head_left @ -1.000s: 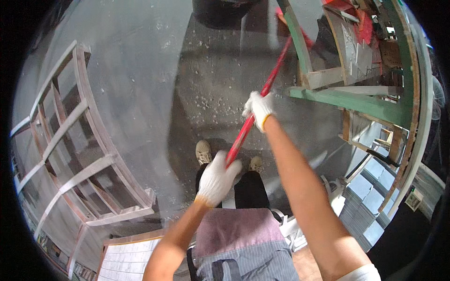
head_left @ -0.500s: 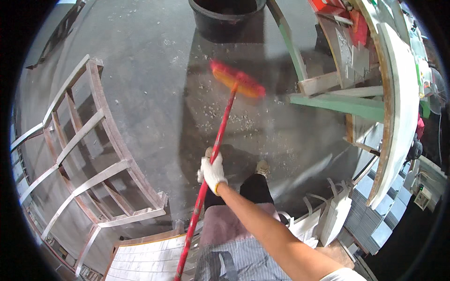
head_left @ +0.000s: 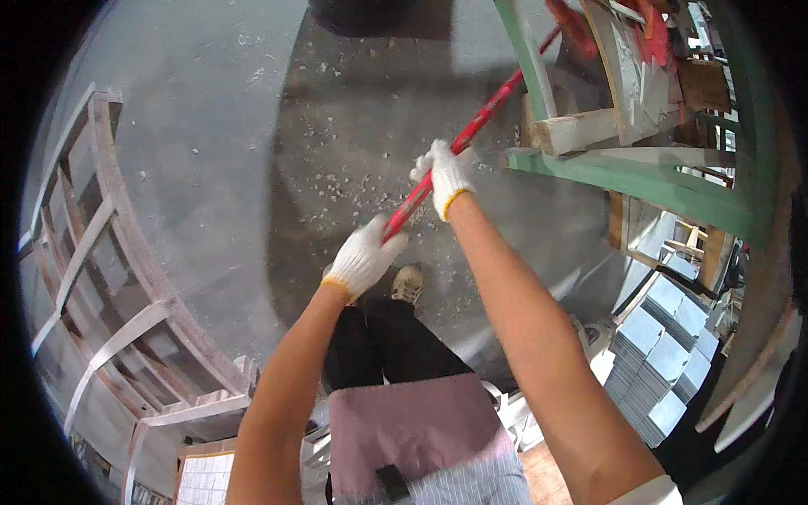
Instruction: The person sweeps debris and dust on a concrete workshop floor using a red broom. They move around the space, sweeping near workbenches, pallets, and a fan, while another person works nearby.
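Both my hands wear white knit gloves with yellow cuffs and grip the red handle of a broom [head_left: 491,108]. My left hand [head_left: 364,255] is closed round the lower end of the handle, above my shoe. Farther up the handle, my right hand [head_left: 443,178] wraps round it. The handle slants away to the far right, passing behind a green post. Its red bristle head [head_left: 574,30] shows partly, blurred, between the green post and a board. Small pale scraps [head_left: 337,183] lie scattered on the grey floor beneath and left of the handle.
A black tub [head_left: 362,15] stands at the far edge. On the left is a wooden frame [head_left: 139,210]. Green beams [head_left: 631,187] of a workbench stand at right, near stacked grey panels [head_left: 665,337]. A pale board [head_left: 204,480] lies at lower left.
The broom head has swung from the middle of the floor to the far right, in among the bench legs. My left hand has come into view on the handle's lower end.
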Available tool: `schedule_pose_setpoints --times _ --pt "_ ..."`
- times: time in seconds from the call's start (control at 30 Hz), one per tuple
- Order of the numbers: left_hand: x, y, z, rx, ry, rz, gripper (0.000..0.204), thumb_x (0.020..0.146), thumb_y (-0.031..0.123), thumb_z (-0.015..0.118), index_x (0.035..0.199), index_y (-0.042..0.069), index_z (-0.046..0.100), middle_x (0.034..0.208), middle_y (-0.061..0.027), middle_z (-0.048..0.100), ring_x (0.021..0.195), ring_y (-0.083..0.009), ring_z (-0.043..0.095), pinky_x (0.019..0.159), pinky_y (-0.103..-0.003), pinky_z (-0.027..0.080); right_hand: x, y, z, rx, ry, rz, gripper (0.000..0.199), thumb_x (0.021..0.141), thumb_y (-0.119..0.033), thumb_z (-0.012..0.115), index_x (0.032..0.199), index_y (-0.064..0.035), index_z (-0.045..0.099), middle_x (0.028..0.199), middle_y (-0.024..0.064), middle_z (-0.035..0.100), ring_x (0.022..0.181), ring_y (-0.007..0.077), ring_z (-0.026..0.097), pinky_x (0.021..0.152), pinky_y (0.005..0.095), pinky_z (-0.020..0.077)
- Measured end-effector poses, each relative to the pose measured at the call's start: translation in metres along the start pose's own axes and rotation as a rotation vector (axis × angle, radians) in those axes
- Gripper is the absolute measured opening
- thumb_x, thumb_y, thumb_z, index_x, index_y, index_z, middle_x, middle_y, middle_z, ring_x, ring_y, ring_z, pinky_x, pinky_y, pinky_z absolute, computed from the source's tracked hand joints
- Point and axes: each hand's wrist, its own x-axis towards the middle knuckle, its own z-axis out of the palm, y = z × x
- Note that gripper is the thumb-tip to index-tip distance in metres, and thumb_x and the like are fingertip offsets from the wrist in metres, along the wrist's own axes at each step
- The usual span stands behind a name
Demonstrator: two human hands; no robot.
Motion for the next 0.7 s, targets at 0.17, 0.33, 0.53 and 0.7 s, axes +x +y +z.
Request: schedule_pose_setpoints --times 0.17,0.33,0.53,0.7 --pt "0.095 0.061 0.015 0.217 0.088 0.090 0.038 0.091 0.035 0.052 0.108 0.002 0.055 0.093 -0.0261 0.066 0.092 -0.0451 0.063 0.079 -0.052 0.049 0.047 -0.028 -0.007 0.001 -0.030 -0.057 0.023 0.091 -0.010 0.050 0.071 -0.0055 0.039 0.058 0.0064 0.045 0.046 0.0208 0.046 0.045 0.0373 0.0449" --pt "0.005 0.037 -0.007 0.429 0.065 -0.092 0.031 0.093 0.034 0.052 0.109 0.007 0.052 0.090 -0.0238 0.067 0.087 -0.0446 0.064 0.077 -0.052 0.050 0.004 0.017 0.015 -0.076 0.196 0.102 0.021 0.093 -0.017 0.046 0.079 -0.0044 0.038 0.054 0.0098 0.045 0.040 0.0214 0.044 0.038 0.0397 0.0396" --pt "-0.180 0.005 -0.077 0.523 0.082 -0.323 0.023 0.093 0.031 0.055 0.101 0.009 0.052 0.074 -0.0214 0.066 0.073 -0.0431 0.065 0.064 -0.053 0.050 -0.071 0.051 0.043 -0.139 0.058 0.178 0.025 0.094 -0.016 0.049 0.106 -0.0069 0.030 0.067 0.0107 0.048 0.047 0.0216 0.051 0.038 0.0382 0.0445" --pt "-0.366 0.011 -0.056 0.398 0.078 -0.619 0.025 0.087 0.028 0.065 0.100 0.009 0.055 0.075 -0.0199 0.066 0.073 -0.0411 0.066 0.065 -0.050 0.052 -0.102 0.057 0.035 -0.177 -0.060 0.241 0.027 0.095 -0.016 0.050 0.109 -0.0109 0.028 0.068 0.0090 0.046 0.047 0.0205 0.051 0.038 0.0368 0.0435"
